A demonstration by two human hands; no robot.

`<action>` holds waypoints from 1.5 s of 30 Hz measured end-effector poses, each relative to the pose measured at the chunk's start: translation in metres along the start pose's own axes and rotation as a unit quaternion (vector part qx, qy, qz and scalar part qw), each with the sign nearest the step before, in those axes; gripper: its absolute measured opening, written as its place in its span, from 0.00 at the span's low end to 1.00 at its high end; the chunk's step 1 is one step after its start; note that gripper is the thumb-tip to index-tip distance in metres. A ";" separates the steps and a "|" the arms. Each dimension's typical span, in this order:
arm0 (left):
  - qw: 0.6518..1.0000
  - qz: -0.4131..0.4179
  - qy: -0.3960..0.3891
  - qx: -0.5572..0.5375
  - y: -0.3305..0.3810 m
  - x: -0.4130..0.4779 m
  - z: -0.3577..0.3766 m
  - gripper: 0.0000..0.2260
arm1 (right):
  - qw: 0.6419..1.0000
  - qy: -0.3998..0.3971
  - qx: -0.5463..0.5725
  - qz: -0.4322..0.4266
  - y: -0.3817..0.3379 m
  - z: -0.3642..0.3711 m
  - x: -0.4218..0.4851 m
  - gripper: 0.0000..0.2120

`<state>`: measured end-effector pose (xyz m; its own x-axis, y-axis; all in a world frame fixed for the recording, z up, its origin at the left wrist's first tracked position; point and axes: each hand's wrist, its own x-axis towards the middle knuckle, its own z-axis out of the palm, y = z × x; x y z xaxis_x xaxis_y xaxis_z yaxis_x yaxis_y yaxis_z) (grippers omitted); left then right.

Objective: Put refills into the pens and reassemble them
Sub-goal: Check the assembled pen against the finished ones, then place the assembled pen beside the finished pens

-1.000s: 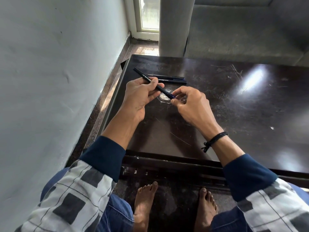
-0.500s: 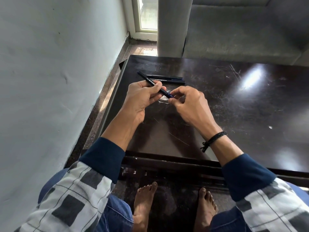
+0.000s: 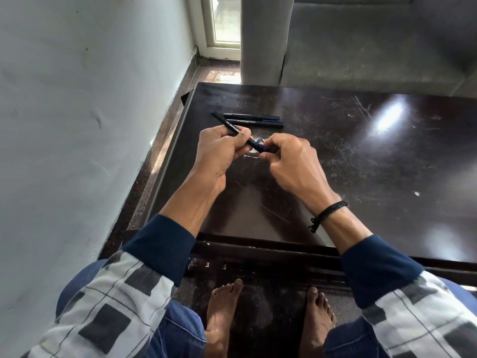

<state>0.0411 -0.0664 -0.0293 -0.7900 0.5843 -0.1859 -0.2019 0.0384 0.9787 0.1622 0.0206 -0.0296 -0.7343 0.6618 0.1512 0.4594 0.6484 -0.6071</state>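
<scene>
Currently gripping a black pen [image 3: 233, 128] by its barrel in the left hand [image 3: 219, 153], slanted toward far-left above the desk [image 3: 374, 171]; pinching its blue near end with the right hand [image 3: 293, 161]. Just beyond, on the desk, side by side: two more pens [image 3: 254, 120].

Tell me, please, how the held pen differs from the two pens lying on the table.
The held pen is gripped by the left hand, the right hand pinching its blue end; the lying pens rest untouched on the table. The held pen slants leftward; the lying pens run crosswise, side by side. All are slim and dark.
</scene>
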 end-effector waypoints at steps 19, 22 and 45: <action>0.999 -0.002 0.002 -0.046 0.006 -0.001 -0.001 0.02 | 0.998 0.048 0.017 -0.024 0.001 -0.003 0.004 0.06; 0.995 -0.009 0.033 -0.097 0.010 -0.001 -0.004 0.13 | 0.994 0.071 0.077 0.015 0.003 -0.008 0.010 0.03; 0.996 -0.001 0.094 -0.003 -0.005 0.027 -0.023 0.10 | 0.964 0.162 0.170 0.125 0.029 -0.003 0.021 0.09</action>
<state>0.0075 -0.0699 -0.0414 -0.8834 0.4227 -0.2022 -0.2071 0.0347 0.9777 0.1619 0.0541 -0.0418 -0.4016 0.9001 0.1690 0.3709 0.3286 -0.8686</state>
